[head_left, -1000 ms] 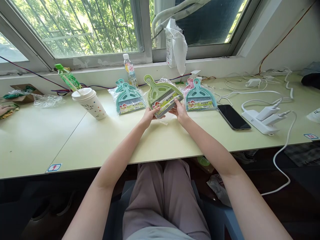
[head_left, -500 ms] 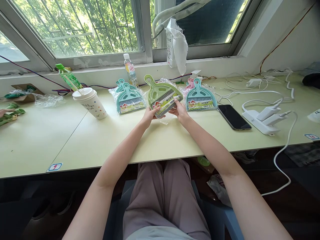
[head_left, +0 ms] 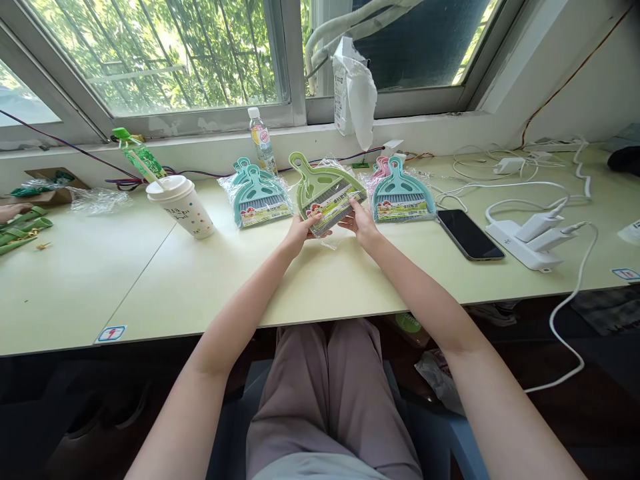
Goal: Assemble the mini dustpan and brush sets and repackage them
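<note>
Between my hands is a green dustpan and brush set in clear plastic, tilted with its handle to the upper left. My left hand grips its lower left corner, thumb on the label. On the lower right edge, my right hand is closed with the thumb on top. To the left lie blue-green dustpan sets, one behind the other, in plastic. Right of the green set is another blue-green set, with a pink one partly hidden behind it.
A lidded paper cup with a straw stands left, near a green-capped bottle. Another bottle stands by the wall. A phone and a white power strip with cables lie right. Another person's hand touches green strips at far left.
My hands and the green set stay nearly still. At far left, the other person's hand and the green strips have shifted, and a small yellowish piece now lies on the table beside them.
</note>
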Action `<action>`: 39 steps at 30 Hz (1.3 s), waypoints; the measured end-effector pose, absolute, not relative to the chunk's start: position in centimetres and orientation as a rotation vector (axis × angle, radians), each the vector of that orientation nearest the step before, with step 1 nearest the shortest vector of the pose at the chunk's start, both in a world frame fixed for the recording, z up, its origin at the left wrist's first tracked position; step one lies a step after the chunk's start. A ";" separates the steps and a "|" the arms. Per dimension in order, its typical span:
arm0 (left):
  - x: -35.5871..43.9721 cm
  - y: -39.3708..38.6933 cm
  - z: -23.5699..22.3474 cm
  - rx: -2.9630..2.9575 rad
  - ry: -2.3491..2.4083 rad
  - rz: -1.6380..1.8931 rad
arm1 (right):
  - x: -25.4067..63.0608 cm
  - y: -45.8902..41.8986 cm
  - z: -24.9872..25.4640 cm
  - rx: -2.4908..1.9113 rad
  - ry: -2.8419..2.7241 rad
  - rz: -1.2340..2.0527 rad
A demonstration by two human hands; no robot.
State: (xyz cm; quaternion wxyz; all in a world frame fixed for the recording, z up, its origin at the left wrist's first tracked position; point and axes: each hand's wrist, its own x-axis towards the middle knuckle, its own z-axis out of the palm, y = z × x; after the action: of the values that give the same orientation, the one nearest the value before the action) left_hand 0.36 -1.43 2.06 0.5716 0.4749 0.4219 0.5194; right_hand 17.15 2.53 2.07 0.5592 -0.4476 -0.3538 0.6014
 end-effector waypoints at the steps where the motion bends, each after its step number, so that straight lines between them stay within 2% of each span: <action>1: 0.4 -1.5 2.1 1.117 0.989 1.218 | 17.1 2.5 2.1 -1.057 -0.834 1.418; 30: 0.5 -1.7 2.8 1.089 0.994 1.226 | 17.3 3.0 1.8 -1.079 -0.892 1.405; 36: -1.0 -0.7 3.1 0.946 1.030 1.293 | 18.0 3.3 2.9 -1.062 -1.108 1.540; 39: -2.1 -0.1 3.3 0.810 1.077 1.373 | 19.5 3.8 3.2 -1.157 -1.282 1.407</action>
State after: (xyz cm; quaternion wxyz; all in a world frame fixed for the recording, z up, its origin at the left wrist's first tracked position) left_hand -2.13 -0.13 3.34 0.5719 0.3454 0.4591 0.5856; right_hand 19.50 3.82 3.25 0.4413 -0.4662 -0.5165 0.5667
